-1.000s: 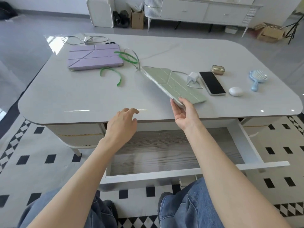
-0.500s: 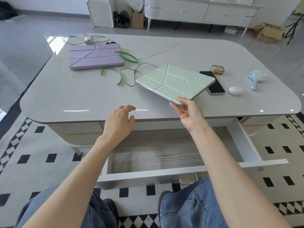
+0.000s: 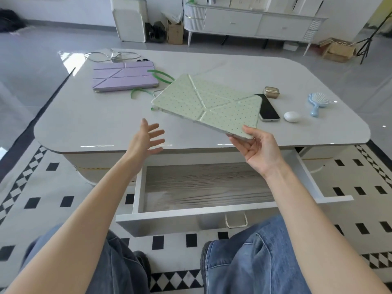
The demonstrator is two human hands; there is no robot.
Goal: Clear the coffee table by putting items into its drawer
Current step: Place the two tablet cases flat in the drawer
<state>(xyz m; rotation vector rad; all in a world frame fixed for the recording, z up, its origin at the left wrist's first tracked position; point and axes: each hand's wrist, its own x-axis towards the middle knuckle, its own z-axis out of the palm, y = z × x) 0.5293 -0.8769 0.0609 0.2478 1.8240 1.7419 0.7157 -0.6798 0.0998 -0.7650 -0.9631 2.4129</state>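
Green dotted tablet case (image 3: 209, 102), held tilted above the coffee table (image 3: 95, 124), its near corner pinched between thumb and fingers of the right hand (image 3: 257, 150). Left hand (image 3: 146, 139) hovers with fingers spread, touching nothing. Drawer (image 3: 203, 183) stands pulled out below. Purple tablet case (image 3: 124, 76), phone (image 3: 268, 109) and blue hairbrush (image 3: 318, 102) lie on the tabletop; white sideboard (image 3: 250, 24) behind.

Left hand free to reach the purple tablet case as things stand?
Probably yes. The left hand is open and holds nothing, and bare tabletop lies between it and the purple tablet case; the green tablet case is held off to the right.
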